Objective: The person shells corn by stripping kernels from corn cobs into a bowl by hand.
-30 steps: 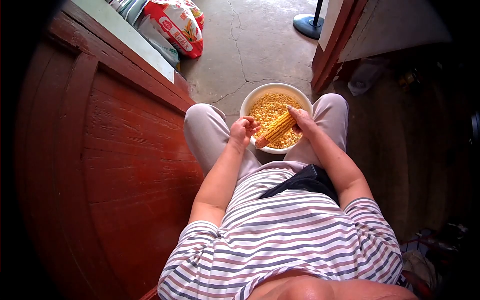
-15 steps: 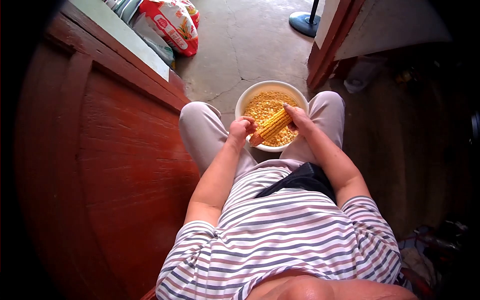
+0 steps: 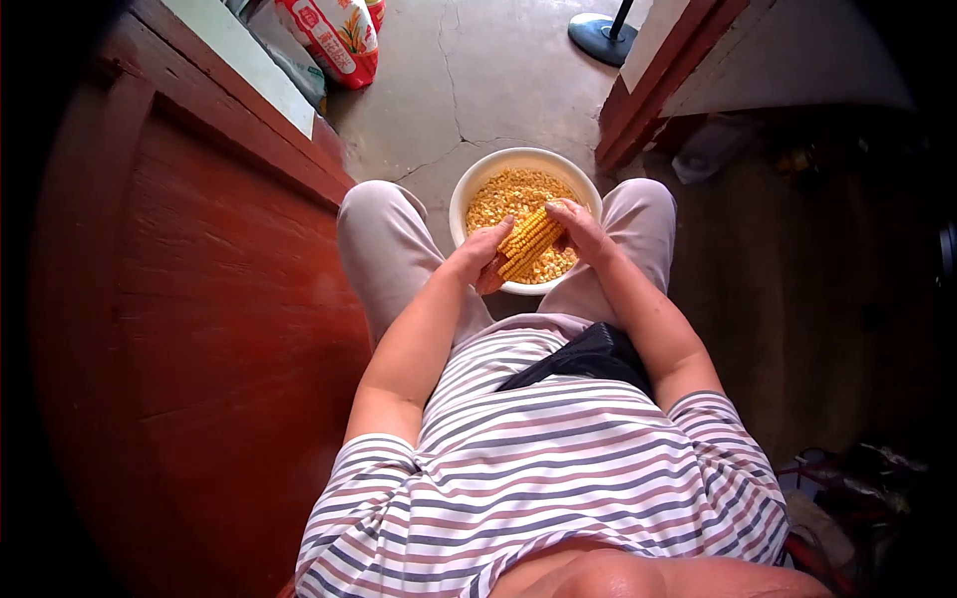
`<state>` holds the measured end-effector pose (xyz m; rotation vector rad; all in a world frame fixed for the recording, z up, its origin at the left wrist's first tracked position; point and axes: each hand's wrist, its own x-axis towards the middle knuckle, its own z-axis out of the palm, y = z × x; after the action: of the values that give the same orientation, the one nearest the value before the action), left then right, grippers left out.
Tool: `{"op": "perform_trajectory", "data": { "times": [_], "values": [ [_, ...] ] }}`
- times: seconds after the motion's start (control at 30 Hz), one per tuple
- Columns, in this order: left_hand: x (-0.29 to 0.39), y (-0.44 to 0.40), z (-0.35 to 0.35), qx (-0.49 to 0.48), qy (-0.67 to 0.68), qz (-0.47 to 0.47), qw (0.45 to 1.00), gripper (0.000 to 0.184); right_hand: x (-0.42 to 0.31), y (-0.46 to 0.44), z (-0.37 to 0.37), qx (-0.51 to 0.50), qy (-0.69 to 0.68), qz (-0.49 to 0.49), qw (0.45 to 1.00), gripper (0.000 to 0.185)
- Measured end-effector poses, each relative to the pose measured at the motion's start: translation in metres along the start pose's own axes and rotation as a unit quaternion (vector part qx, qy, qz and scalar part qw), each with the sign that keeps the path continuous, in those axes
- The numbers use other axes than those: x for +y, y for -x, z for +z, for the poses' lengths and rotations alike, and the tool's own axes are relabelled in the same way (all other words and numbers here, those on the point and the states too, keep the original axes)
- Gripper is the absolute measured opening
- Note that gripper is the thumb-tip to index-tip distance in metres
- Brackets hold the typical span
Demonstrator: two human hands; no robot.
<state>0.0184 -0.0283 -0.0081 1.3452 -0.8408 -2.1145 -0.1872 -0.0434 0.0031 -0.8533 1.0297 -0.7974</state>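
Observation:
A yellow corn cob (image 3: pixel 530 243) is held slantwise over a white basin (image 3: pixel 460 211) between my knees. My left hand (image 3: pixel 484 253) is closed around its lower left end, thumb on top of the rows. Around the upper right end my right hand (image 3: pixel 582 231) is wrapped, its thumb lying along the kernels. Loose corn kernels (image 3: pixel 518 187) fill much of the basin below. The underside of the cob and several fingertips are hidden.
A red wooden door (image 3: pixel 239 319) stands close on my left. Ahead are a red and white printed bag (image 3: pixel 339 40) and a round dark stand base (image 3: pixel 602 40). A door frame (image 3: pixel 653 90) rises at the right, with a clear plastic bag (image 3: pixel 710 149) beside it.
My left hand has moved from beside the cob's lower end to grip it. The cob's end is now covered by that hand. The whole view has shifted slightly.

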Motion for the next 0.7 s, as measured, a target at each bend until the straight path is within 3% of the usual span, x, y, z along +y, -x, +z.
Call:
{"op": "perform_trajectory", "data": {
  "times": [0.1,0.17,0.3,0.37,0.43,0.47,0.6,0.7],
  "values": [
    [0.003,0.006,-0.006,-0.046,-0.049,-0.002,0.998,0.045,-0.003,-0.001,0.002,0.009,-0.027,-0.021,0.999,0.034],
    [-0.001,0.005,-0.007,-0.089,-0.011,0.038,0.995,0.041,0.001,-0.005,-0.005,0.008,-0.023,-0.013,1.000,0.033],
    [0.007,0.018,0.005,-0.107,0.069,0.016,0.992,0.037,0.008,-0.010,-0.011,0.008,-0.059,-0.008,0.998,0.027],
    [0.003,0.016,0.007,-0.106,0.059,0.046,0.992,0.036,0.006,-0.008,-0.011,0.036,-0.058,0.018,0.998,0.030],
    [0.009,0.025,0.011,-0.096,-0.108,0.103,0.984,0.038,0.004,-0.004,-0.007,0.050,-0.059,0.029,0.997,0.031],
    [0.008,0.027,0.012,-0.093,-0.128,0.096,0.983,0.036,0.002,-0.002,-0.005,0.065,-0.061,0.040,0.995,0.032],
    [0.003,0.022,0.011,-0.102,-0.132,0.112,0.980,0.034,0.004,-0.005,-0.006,0.101,-0.043,0.065,0.992,0.035],
    [0.003,0.021,0.014,-0.119,-0.055,0.092,0.987,0.032,0.003,-0.005,-0.007,0.105,-0.030,0.071,0.992,0.037]
  ]
}}
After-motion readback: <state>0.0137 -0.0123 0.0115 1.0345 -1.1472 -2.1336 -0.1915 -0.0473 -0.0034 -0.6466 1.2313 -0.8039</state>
